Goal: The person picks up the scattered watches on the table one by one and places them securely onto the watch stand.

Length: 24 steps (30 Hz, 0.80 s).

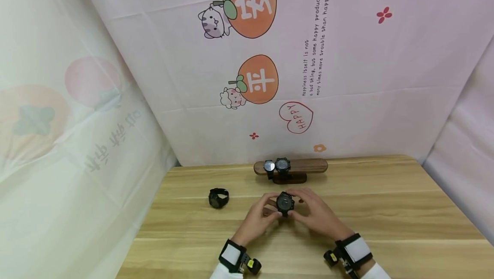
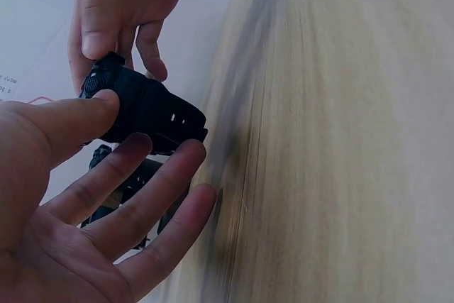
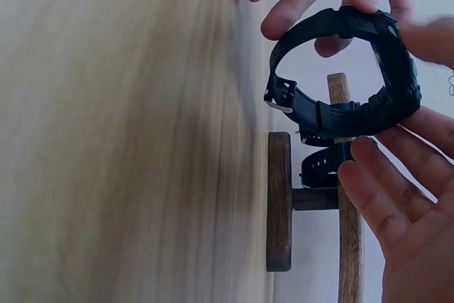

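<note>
A black wristwatch (image 1: 285,202) is held above the table between both hands, its dial facing up toward the head camera. My left hand (image 1: 256,219) pinches the case from the left, with the thumb (image 2: 103,108) on its edge and the other fingers spread below. From the right, my right hand (image 1: 320,214) grips the opposite side of the case with thumb and fingertips. In the right wrist view the strap (image 3: 305,33) forms a closed loop with its buckle at the bottom. Brown wood (image 1: 269,211) shows partly between the left fingers.
Behind the hands stands a wooden watch stand (image 1: 314,166) carrying a watch with a bright dial (image 1: 269,166) and a black watch (image 1: 282,165). Another black watch (image 1: 218,198) lies on the wooden table (image 1: 386,210) at left. Printed white cloth (image 1: 347,120) walls off the back and sides.
</note>
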### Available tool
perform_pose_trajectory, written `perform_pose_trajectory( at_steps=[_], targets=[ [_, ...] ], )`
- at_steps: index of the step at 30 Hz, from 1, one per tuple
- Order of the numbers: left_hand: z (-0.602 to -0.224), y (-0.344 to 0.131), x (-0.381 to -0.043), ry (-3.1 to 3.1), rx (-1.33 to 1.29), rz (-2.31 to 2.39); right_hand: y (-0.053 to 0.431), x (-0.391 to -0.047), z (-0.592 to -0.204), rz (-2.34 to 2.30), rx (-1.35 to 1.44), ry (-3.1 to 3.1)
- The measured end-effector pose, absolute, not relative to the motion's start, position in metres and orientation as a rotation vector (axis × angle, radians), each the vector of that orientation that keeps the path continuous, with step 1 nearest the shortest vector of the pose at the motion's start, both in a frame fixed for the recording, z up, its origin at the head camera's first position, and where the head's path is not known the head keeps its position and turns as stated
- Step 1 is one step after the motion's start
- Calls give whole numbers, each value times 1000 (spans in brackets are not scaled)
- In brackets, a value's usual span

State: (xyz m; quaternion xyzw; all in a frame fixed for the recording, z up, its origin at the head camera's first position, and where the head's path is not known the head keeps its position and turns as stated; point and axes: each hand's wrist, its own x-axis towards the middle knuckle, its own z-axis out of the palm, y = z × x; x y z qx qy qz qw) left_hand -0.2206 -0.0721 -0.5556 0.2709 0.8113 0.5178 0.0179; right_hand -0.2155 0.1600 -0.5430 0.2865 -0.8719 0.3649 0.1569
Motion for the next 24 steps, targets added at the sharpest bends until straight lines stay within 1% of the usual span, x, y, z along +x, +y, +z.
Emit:
perform_pose_trajectory(
  at_steps=[13,16,24],
  targets=[
    [-551,-71,-217,2528,835,1622,157,-217,-544,1014,847,-2512],
    [-552,-71,-218,2599,875,1585,156,-217,-544,1022,866,-2495],
    [-554,-69,-224,2622,1089,1590,156,-217,-544,1006,933,-2485]
  ],
)
